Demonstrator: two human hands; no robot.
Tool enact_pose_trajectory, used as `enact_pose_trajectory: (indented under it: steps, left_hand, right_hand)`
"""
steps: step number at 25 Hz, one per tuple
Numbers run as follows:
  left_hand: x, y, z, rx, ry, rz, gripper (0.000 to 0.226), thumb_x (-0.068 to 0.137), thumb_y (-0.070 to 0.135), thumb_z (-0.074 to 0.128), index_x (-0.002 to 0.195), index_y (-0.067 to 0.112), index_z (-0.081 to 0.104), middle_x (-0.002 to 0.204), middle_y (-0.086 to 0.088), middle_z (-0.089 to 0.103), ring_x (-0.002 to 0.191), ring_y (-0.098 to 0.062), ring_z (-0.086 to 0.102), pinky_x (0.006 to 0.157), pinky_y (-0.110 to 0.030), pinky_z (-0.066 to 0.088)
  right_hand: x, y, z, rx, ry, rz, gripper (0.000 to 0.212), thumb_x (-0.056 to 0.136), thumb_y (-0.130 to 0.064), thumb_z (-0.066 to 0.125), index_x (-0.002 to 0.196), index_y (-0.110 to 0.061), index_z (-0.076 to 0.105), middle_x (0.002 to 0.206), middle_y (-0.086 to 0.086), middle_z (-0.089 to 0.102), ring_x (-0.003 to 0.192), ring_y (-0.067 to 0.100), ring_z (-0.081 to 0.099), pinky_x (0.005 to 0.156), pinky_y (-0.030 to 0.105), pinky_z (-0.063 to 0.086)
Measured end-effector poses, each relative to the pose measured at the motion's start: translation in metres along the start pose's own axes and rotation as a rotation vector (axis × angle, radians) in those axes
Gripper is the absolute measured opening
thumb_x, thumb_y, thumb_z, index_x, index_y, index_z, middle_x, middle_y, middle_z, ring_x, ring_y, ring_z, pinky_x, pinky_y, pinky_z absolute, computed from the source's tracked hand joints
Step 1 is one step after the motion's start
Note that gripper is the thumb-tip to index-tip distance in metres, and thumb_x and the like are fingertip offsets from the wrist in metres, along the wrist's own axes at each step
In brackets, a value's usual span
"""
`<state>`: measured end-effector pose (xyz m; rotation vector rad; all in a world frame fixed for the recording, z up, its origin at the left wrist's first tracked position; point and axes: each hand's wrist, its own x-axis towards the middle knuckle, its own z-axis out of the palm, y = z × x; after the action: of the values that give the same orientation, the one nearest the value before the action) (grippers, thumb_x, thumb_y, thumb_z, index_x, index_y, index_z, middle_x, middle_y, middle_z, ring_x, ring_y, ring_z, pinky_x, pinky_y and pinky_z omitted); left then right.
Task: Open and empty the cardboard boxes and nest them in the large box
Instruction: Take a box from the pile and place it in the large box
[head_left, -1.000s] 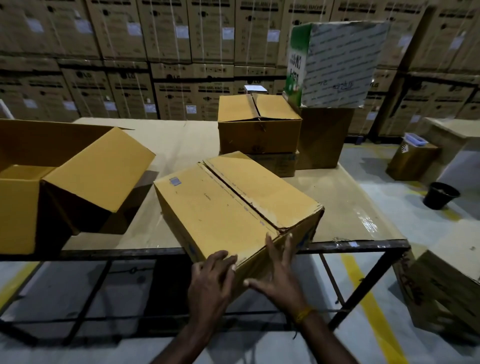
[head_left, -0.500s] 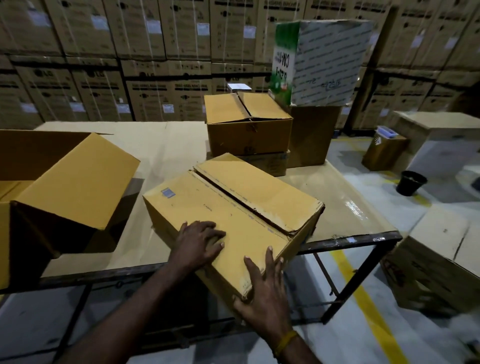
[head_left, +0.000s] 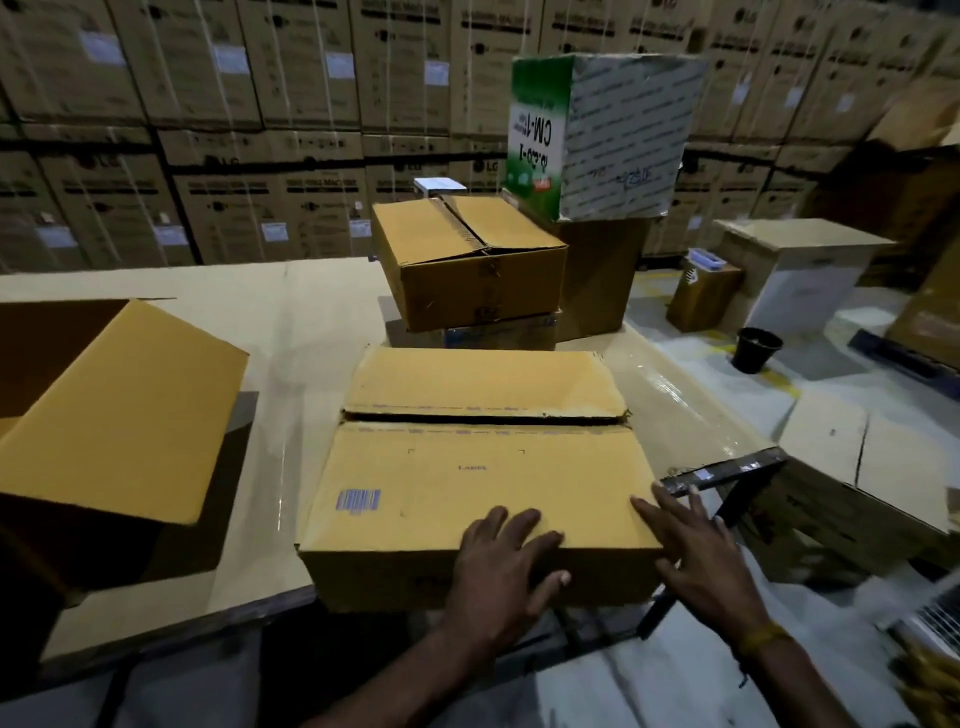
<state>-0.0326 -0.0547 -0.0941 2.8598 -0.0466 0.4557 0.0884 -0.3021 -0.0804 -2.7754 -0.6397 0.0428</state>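
A flat brown cardboard box (head_left: 478, 467) with its two top flaps closed lies at the table's near edge, square to me and overhanging it slightly. My left hand (head_left: 506, 564) rests on its near top edge, fingers spread over the flap and thumb down the front face. My right hand (head_left: 696, 556) lies with straight fingers against the box's near right corner. The large open box (head_left: 119, 415) stands at the left with one flap raised toward me. A second closed box (head_left: 467, 265) sits stacked on another at the table's far side.
A green and white carton (head_left: 602, 135) sits on a tall brown box (head_left: 597, 280) at the table's back right. The table's metal corner (head_left: 727, 470) is just right of my right hand. More boxes (head_left: 857, 493) and a black bucket (head_left: 756, 351) stand on the floor at right.
The box has turned from a diagonal lie to square with the table edge. My left hand slid to its near edge and my right hand moved to the right corner.
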Motion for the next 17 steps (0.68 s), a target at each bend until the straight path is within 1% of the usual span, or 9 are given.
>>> enact_pose_trajectory:
  steps: [2,4,6,8,10,11,13,15,17]
  left_hand:
    - [0.006,-0.004,-0.003,-0.018,-0.041,0.004,0.044,0.092,0.061,0.041,0.126,0.041,0.060,0.136,0.010,0.056,0.124,-0.021,0.052,0.098,-0.043,0.044]
    - [0.009,-0.017,-0.006,-0.032,-0.092,-0.019,0.048,0.096,0.061,0.032,0.136,0.042,0.051,0.149,0.010,0.046,0.138,-0.021,0.041,0.111,-0.048,0.029]
    - [0.014,-0.037,-0.009,-0.003,-0.172,-0.080,0.053,0.099,0.062,0.020,0.149,0.045,0.030,0.162,0.009,0.022,0.151,-0.021,0.017,0.118,-0.053,0.006]
    - [0.021,-0.059,-0.014,0.041,-0.231,-0.142,0.056,0.099,0.062,0.012,0.153,0.046,0.011,0.166,0.008,0.001,0.153,-0.022,-0.001,0.118,-0.055,-0.005]
    - [0.028,-0.076,-0.020,0.055,-0.262,-0.199,0.059,0.099,0.063,0.010,0.154,0.045,0.005,0.166,0.005,-0.006,0.152,-0.024,-0.006,0.117,-0.056,-0.006]
    - [0.032,-0.083,-0.021,0.055,-0.277,-0.222,0.060,0.099,0.064,0.010,0.155,0.044,0.003,0.165,0.004,-0.008,0.152,-0.025,-0.008,0.117,-0.057,-0.007]
    - [0.039,-0.094,-0.024,0.059,-0.304,-0.252,0.063,0.097,0.066,0.010,0.155,0.043,0.000,0.165,0.000,-0.011,0.152,-0.026,-0.010,0.117,-0.057,-0.008]
    - [0.047,-0.102,-0.024,0.061,-0.317,-0.260,0.064,0.097,0.067,0.010,0.155,0.042,-0.002,0.165,-0.003,-0.013,0.152,-0.027,-0.012,0.118,-0.057,-0.009]
    - [0.055,-0.109,-0.023,0.060,-0.298,-0.256,0.065,0.097,0.067,0.009,0.155,0.042,-0.003,0.164,-0.004,-0.016,0.152,-0.028,-0.011,0.119,-0.057,-0.006]
  right_hand:
    - [0.005,-0.022,0.002,-0.001,0.046,0.064,0.071,0.088,-0.009,0.055,0.146,-0.044,0.034,0.162,-0.010,0.020,0.153,0.025,0.002,0.120,0.056,0.009]
    - [0.007,-0.054,0.008,0.043,0.062,0.051,0.060,0.090,-0.021,0.045,0.147,-0.039,0.039,0.161,-0.008,0.025,0.152,0.024,0.006,0.121,0.053,0.004]
    - [0.008,-0.086,0.017,0.031,0.007,0.036,0.063,0.087,-0.039,0.028,0.150,-0.042,0.032,0.164,-0.008,0.016,0.153,0.022,0.004,0.120,0.049,-0.002]
    - [0.015,-0.106,0.024,-0.061,-0.053,0.054,0.063,0.091,-0.050,0.016,0.154,-0.045,0.018,0.166,-0.006,0.003,0.153,0.024,-0.002,0.119,0.051,-0.004]
    - [0.028,-0.119,0.027,-0.132,-0.102,0.072,0.059,0.099,-0.061,0.014,0.155,-0.045,0.006,0.166,-0.003,-0.007,0.152,0.028,-0.008,0.118,0.056,-0.005]
    - [0.034,-0.124,0.027,-0.150,-0.130,0.074,0.062,0.098,-0.065,0.012,0.155,-0.045,0.002,0.166,-0.001,-0.010,0.152,0.029,-0.009,0.118,0.057,-0.005]
    - [0.048,-0.131,0.028,-0.180,-0.169,0.061,0.077,0.084,-0.075,-0.002,0.154,-0.045,-0.003,0.165,0.001,-0.013,0.151,0.031,-0.011,0.117,0.059,-0.004]
    - [0.064,-0.136,0.029,-0.186,-0.171,0.042,0.087,0.073,-0.077,-0.012,0.154,-0.045,-0.006,0.165,0.001,-0.013,0.151,0.032,-0.012,0.117,0.060,-0.004]
    - [0.081,-0.139,0.029,-0.182,-0.180,0.036,0.080,0.081,-0.076,-0.005,0.154,-0.044,-0.006,0.165,0.001,-0.013,0.151,0.033,-0.012,0.117,0.061,-0.004]
